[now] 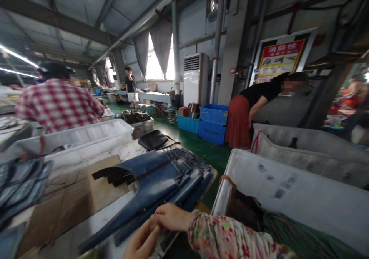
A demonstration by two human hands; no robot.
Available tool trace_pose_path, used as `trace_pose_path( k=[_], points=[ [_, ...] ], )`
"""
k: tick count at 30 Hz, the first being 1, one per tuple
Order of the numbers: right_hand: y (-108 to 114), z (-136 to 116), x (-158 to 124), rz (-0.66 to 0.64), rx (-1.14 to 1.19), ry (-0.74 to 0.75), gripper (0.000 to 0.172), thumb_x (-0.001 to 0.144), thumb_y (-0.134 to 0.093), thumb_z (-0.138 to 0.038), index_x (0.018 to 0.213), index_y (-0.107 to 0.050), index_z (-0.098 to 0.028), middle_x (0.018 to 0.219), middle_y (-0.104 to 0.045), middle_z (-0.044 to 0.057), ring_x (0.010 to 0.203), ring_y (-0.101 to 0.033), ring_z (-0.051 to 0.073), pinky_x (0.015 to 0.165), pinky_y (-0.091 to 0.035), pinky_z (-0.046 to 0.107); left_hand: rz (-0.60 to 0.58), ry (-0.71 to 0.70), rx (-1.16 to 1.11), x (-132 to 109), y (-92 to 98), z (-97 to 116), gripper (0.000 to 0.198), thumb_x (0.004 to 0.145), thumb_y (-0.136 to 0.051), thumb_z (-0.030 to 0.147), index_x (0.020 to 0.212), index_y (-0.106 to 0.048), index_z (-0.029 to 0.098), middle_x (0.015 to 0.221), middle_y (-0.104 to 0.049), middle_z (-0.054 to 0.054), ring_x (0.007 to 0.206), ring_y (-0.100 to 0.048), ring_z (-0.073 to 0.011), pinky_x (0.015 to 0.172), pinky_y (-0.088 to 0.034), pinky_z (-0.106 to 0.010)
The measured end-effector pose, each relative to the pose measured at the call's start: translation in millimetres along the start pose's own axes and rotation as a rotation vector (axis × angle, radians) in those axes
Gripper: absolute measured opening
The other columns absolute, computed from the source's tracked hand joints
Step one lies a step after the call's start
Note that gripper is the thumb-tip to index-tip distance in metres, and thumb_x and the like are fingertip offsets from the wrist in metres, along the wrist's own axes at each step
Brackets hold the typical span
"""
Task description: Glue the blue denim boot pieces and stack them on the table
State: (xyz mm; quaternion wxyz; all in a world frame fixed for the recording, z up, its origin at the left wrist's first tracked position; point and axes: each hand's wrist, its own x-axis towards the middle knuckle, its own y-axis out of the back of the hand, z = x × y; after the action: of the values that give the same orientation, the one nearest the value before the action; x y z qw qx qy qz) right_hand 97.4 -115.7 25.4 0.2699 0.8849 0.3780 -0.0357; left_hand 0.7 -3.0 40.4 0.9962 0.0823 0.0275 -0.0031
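Note:
My right hand, in a floral sleeve, reaches in from the lower right with its fingers bent together. Right against it at the bottom centre is my left hand, its fingertips meeting those of my right hand. Whatever may be between the fingers is too small and blurred to make out. Just beyond both hands, dark blue leather-like pieces lie overlapped in a fanned stack on the table. A black pouch with a strap rests behind them.
Brown cardboard and more dark pieces lie left. White bins stand at right and behind left. One person is at left; another bends over beside blue crates.

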Motion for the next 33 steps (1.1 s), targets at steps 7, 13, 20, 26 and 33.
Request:
trace_pose_path(
  k=[7,13,20,26,33],
  points=[
    [17.2,2.4,-2.4,0.034,-0.360,0.236,0.031,0.087,-0.047,-0.032,0.066,-0.061,-0.015,0.062,-0.056,-0.001,0.062,-0.050,0.010,0.060,-0.035,0.021,-0.194,-0.083,0.617,-0.4,-9.3,-22.7,0.015,0.077,-0.042,0.024,0.065,-0.042,0.016,0.063,-0.043,0.002,0.061,-0.036,-0.0111,0.056,-0.024,-0.025],
    [33.5,3.8,28.2,0.150,-0.660,0.324,0.020,0.083,-0.054,-0.026,0.095,-0.064,-0.015,0.103,-0.061,0.008,0.102,-0.052,0.019,0.091,-0.035,0.030,-0.204,-0.019,0.734,-6.4,-10.0,-12.1,0.012,0.076,-0.045,0.024,0.070,-0.053,0.017,0.066,-0.051,0.002,0.062,-0.041,-0.0108,0.057,-0.026,-0.023],
    [44.3,26.8,72.8,0.151,-0.865,0.200,0.036,0.078,-0.052,-0.005,0.113,-0.058,-0.012,0.118,-0.056,0.015,0.112,-0.050,0.024,0.096,-0.036,0.040,-0.195,-0.045,0.737,-7.8,-8.7,-10.4,0.017,0.078,-0.045,0.028,0.072,-0.058,0.018,0.069,-0.056,0.000,0.063,-0.044,-0.0121,0.058,-0.029,-0.025],
    [81.5,9.8,79.9,0.155,-0.882,0.206,0.016,0.087,-0.056,-0.027,0.095,-0.063,-0.014,0.096,-0.065,0.004,0.089,-0.061,0.015,0.083,-0.048,0.034,-0.174,-0.031,0.716,-6.1,-8.0,-17.1,0.019,0.078,-0.048,0.031,0.078,-0.063,0.019,0.073,-0.060,-0.001,0.066,-0.048,-0.0145,0.059,-0.031,-0.027],
    [180.1,-137.6,69.5,0.685,-0.918,0.363,0.030,0.095,-0.034,-0.018,0.112,-0.058,-0.012,0.114,-0.062,0.014,0.103,-0.058,0.019,0.085,-0.045,0.030,-0.106,-0.064,0.622,-4.8,-1.8,-17.4,0.019,0.075,-0.050,0.021,0.081,-0.067,0.017,0.079,-0.064,-0.004,0.072,-0.053,-0.0171,0.064,-0.036,-0.028]
  ],
)
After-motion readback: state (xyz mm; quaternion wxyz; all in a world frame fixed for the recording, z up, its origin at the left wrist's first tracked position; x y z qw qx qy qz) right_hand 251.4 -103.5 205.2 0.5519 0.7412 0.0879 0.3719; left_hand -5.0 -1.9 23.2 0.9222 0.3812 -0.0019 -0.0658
